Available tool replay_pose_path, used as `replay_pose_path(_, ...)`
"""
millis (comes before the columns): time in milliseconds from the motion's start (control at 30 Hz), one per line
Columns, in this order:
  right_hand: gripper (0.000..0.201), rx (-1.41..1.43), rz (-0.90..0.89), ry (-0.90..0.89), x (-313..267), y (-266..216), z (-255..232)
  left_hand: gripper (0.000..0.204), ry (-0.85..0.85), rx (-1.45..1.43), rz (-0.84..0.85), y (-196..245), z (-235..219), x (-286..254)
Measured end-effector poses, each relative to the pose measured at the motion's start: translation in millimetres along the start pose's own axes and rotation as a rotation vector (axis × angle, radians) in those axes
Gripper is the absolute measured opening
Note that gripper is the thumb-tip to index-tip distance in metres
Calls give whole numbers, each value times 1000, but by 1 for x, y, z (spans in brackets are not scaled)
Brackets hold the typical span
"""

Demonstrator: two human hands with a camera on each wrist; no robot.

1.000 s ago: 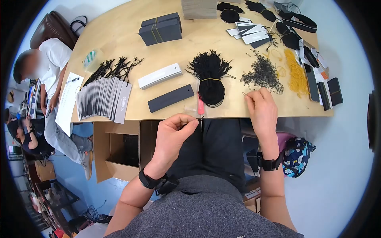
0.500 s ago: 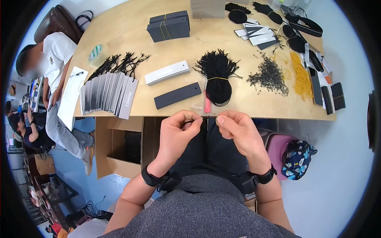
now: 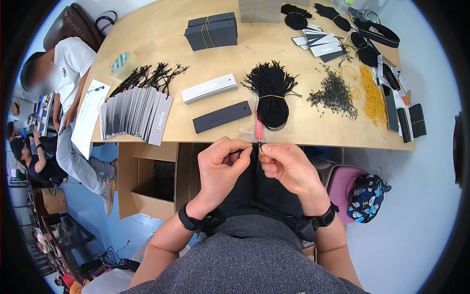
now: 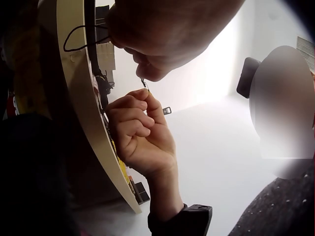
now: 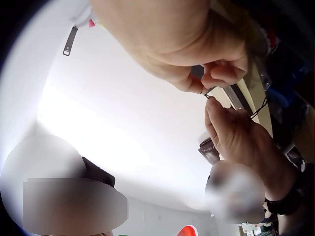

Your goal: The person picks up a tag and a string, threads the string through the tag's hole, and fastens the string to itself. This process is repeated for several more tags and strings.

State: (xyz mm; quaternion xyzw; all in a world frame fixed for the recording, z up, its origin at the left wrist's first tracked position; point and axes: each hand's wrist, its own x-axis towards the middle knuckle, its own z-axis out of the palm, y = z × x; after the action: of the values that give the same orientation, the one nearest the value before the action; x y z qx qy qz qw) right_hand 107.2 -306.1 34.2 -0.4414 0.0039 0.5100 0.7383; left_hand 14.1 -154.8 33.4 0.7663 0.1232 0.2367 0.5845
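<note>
At the table's front edge, the left hand (image 3: 219, 160) pinches a thin black cord, whose loop (image 4: 86, 46) sticks out past that hand in the left wrist view. Facing it, the right hand (image 3: 291, 169) pinches a tiny dark metal piece, apparently a pin (image 4: 144, 84), between thumb and forefinger. Both sets of fingertips nearly meet at the cord's end; the exact contact is hidden. Just beyond them lie a pink-handled tool (image 3: 258, 128) and a banded bundle of black cords (image 3: 272, 110). A pile of small dark pins (image 3: 334, 95) lies to the right.
Left on the table (image 3: 161, 49) are fanned grey tags (image 3: 132, 115) with cords, and a white (image 3: 209, 89) and a dark tag stack (image 3: 222, 117). Yellow bands (image 3: 372, 95) lie right. An open carton (image 3: 128, 188) stands below; a seated person (image 3: 73, 68) is at left.
The right hand has come from the pin pile over to the left hand, and its fingertips now meet the cord's end. The head view has shifted slightly.
</note>
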Motion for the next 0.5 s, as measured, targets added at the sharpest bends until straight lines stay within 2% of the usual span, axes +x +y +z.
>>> replay_pose_path(67, 21, 9, 11, -30, 1, 2, -3, 9, 1, 16, -1, 0, 0, 0)
replay_pose_path(167, 29, -28, -34, 11, 0, 5, 2, 8, 6, -11, -26, 2, 1, 0)
replay_pose_path(233, 27, -85, -84, 39, 1, 9, 3, 7, 9, -54, -49, 2, 1, -1)
replay_pose_path(300, 25, -142, -135, 68, -1, 13, 7, 5, -8, -177, -190, -1, 1, -2)
replay_pose_path(367, 16, -641, -476, 271, -7, 14, 16, 5, -16, -202, -228, -2, 0, -2)
replay_pose_path(400, 16, -642, -476, 269, -9, 10, 19, 5, -24, -227, -266, -2, -1, -1)
replay_pose_path(467, 21, -1034, -823, 367, -15, 0, 23, 5, -13, -230, -240, -5, -1, -1)
replay_pose_path(500, 21, -1034, -822, 368, -16, -2, 24, 5, -5, -234, -213, -6, 0, -1)
